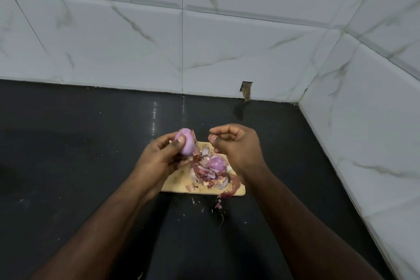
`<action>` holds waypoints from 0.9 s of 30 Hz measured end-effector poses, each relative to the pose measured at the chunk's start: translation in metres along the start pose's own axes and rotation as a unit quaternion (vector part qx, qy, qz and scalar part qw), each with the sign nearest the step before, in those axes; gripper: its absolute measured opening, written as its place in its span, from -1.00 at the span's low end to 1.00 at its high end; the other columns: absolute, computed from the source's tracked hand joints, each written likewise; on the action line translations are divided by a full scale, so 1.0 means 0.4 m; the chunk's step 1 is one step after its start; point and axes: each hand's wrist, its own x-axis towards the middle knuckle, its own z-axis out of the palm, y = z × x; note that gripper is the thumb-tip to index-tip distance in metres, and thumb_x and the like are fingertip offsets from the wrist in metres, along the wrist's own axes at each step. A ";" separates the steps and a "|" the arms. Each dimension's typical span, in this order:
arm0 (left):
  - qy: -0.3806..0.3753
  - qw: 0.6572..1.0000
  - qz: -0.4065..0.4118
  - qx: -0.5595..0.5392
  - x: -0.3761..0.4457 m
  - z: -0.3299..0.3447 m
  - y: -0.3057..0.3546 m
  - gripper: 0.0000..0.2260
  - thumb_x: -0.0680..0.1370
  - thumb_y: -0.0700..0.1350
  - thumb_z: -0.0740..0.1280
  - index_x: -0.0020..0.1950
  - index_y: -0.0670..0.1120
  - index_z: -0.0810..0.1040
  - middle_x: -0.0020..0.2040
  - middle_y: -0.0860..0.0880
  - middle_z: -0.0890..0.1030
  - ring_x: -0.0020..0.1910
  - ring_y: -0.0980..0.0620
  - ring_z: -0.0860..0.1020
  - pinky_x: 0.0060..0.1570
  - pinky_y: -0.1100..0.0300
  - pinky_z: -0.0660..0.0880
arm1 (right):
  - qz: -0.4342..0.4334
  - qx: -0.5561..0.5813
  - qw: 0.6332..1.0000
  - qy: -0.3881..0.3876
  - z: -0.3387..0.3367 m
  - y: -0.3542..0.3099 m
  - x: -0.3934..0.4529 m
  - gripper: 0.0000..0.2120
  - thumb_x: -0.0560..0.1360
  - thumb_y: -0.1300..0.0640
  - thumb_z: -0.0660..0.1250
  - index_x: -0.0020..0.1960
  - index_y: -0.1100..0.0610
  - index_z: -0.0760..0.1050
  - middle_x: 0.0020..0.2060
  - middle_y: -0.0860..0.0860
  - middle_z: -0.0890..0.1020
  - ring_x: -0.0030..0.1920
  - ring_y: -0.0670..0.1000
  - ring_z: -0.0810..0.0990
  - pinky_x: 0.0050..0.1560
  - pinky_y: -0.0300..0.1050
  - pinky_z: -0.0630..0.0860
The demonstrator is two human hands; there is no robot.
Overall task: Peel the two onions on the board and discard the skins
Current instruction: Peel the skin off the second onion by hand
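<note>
We look down at a small rectangular pale wooden cutting board [179,185] lying on a glossy black stone countertop [68,154], and we place everything else by that board.

Above the board's far left corner, our left hand [159,157] holds a smooth, pale purple peeled onion [186,144] lifted clear of the wood. The fingers curl behind it and the thumb presses across its front. A thin reddish strip of skin hangs from the onion's right side towards the board.

Above the board's far right corner, our right hand [236,145] hovers with fingers curled loosely inward, thumb close to the fingertips. We cannot tell whether it pinches a scrap of skin.

On the board itself, right of centre, rests a second round purple onion [217,163], mostly bare, sitting in a loose pile of papery red and white onion skins [204,174]. The pile covers much of the board's middle and right side. A few stray skin fragments [218,206] lie on the countertop just beyond the board's near edge.

Behind the board rises a wall of white marble-veined tiles [136,41].
</note>
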 end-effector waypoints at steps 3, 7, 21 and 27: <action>-0.013 0.995 -0.064 -0.073 -0.007 0.000 0.004 -0.63 0.58 -0.02 0.33 0.30 -0.21 0.56 0.16 -0.28 0.68 0.10 -0.15 0.68 -0.11 0.19 0.65 | -0.030 -0.214 0.976 -0.026 -0.012 0.034 0.010 -0.91 0.54 0.18 0.42 0.00 0.07 0.70 -0.18 -0.09 0.73 -0.18 -0.14 0.68 -0.08 -0.14 0.64; 0.000 0.991 -0.090 -0.100 -0.013 0.005 0.007 -0.59 0.51 0.05 0.36 0.24 -0.18 0.58 0.10 -0.26 0.70 0.00 -0.10 0.70 -0.17 0.20 0.66 | -0.061 -0.308 0.944 -0.103 -0.023 0.035 0.015 -0.76 0.58 0.16 0.35 0.21 0.00 0.65 0.13 -0.12 0.69 0.10 -0.25 0.59 0.13 -0.38 0.48; -0.023 0.997 -0.012 -0.078 -0.017 0.026 -0.009 -0.58 0.48 0.00 0.35 0.28 -0.15 0.60 0.13 -0.23 0.69 -0.05 -0.02 0.67 -0.05 0.19 0.64 | -0.111 -0.231 0.966 0.031 0.079 0.060 -0.044 -0.85 0.55 0.24 0.32 -0.16 0.07 0.48 -0.20 -0.07 0.56 -0.15 -0.17 0.51 -0.18 -0.41 0.37; -0.012 0.999 0.008 -0.041 -0.013 0.011 0.001 -0.58 0.49 -0.04 0.37 0.32 -0.14 0.59 0.14 -0.19 0.69 0.04 -0.06 0.68 -0.07 0.21 0.64 | -0.147 -0.224 0.962 0.041 0.040 0.034 -0.026 -0.90 0.56 0.25 0.30 -0.07 0.10 0.54 -0.18 -0.10 0.61 -0.13 -0.12 0.59 -0.06 -0.16 0.56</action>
